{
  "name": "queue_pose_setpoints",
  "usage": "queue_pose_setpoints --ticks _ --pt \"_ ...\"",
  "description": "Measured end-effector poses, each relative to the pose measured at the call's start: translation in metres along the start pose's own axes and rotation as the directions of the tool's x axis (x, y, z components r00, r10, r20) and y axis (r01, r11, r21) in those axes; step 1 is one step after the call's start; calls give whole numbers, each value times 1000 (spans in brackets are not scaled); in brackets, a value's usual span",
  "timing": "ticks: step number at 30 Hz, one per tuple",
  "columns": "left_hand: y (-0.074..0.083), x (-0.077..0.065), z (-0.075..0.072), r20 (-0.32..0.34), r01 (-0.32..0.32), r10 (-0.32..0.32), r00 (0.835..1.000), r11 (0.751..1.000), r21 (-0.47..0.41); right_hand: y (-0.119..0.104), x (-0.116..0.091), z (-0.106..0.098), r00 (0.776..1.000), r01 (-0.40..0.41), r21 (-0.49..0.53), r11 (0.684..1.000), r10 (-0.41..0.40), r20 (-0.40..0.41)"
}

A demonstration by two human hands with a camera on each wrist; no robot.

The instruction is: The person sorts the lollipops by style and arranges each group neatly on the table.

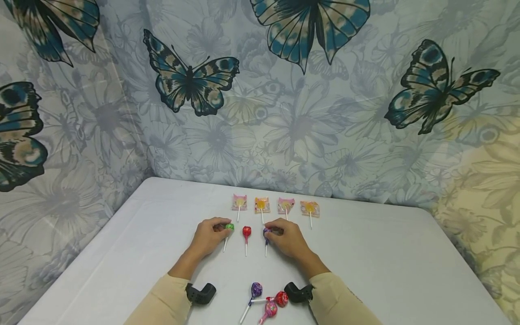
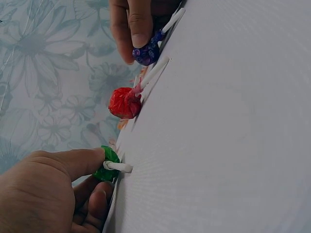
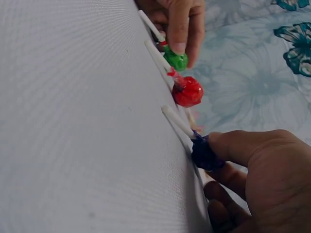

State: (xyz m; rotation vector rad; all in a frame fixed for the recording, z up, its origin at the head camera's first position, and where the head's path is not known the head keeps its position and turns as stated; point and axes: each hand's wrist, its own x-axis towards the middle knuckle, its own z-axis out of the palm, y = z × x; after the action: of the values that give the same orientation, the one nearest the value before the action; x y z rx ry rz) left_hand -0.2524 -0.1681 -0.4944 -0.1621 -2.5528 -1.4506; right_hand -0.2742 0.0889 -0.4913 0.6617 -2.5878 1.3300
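Observation:
My left hand (image 1: 210, 235) pinches the green wrapped head of a lollipop (image 2: 111, 164) between thumb and fingers. Its white stick points toward me. On the other side, my right hand (image 1: 289, 236) holds a dark blue-purple lollipop (image 3: 205, 151) by its wrapped head, thumb and finger on either side. Between the two hands a red lollipop (image 1: 246, 232) lies on the white table (image 1: 365, 253), stick toward me. In both wrist views the red lollipop (image 2: 125, 103) sits apart from the fingers.
Behind the hands lies a row of flat lollipops in clear packets, among them an orange one (image 1: 262, 205) and a pink one (image 1: 286, 206). Between my forearms are a purple lollipop (image 1: 256, 289), a red one (image 1: 281, 298) and a pink one (image 1: 271, 309). A butterfly-print cloth (image 1: 227, 149) hangs behind the table.

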Motion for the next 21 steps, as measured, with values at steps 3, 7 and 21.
queue_pose_setpoints --ticks 3,7,21 --pt "0 0 -1 -2 -2 2 1000 1000 4 -1 1 1 1000 4 1 1000 -4 1" --pt "0 1 -3 -9 -2 2 1000 1000 9 -2 2 1 1000 5 -5 1000 -5 -12" --pt "0 -1 0 -9 -10 10 1000 1000 19 -29 -5 -42 992 23 43 999 -18 -126"
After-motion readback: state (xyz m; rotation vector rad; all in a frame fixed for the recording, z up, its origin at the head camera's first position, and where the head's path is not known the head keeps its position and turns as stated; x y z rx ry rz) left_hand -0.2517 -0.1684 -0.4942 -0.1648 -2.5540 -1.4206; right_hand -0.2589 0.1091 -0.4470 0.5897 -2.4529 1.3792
